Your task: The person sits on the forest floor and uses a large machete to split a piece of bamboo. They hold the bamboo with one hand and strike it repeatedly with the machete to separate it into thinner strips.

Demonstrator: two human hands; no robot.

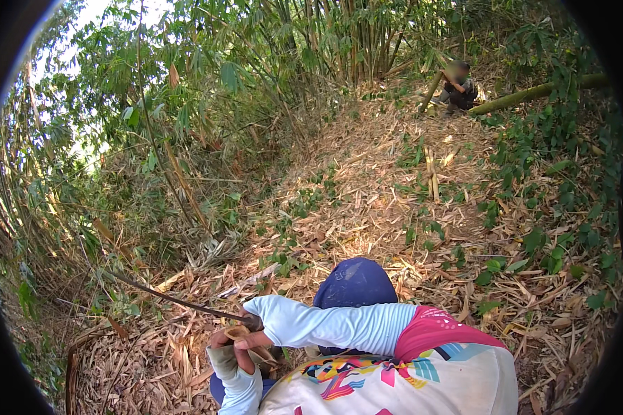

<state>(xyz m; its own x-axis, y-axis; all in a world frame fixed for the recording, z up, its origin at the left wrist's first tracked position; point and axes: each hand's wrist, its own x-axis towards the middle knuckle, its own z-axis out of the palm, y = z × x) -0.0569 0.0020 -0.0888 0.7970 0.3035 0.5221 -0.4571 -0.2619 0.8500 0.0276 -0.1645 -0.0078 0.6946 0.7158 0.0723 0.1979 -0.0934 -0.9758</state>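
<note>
Your left hand [239, 342] is clenched around a pale strip of bamboo sheath [246, 333], low in the view just above your patterned shirt [401, 380]. Your right hand [255, 321], at the end of a light blue sleeve [332, 325], grips the butt of a thin dark stick [166, 297] that runs out left over the dry leaf litter [367, 200]. Another person [458, 86] crouches well apart by a fallen bamboo pole [533, 93].
</note>
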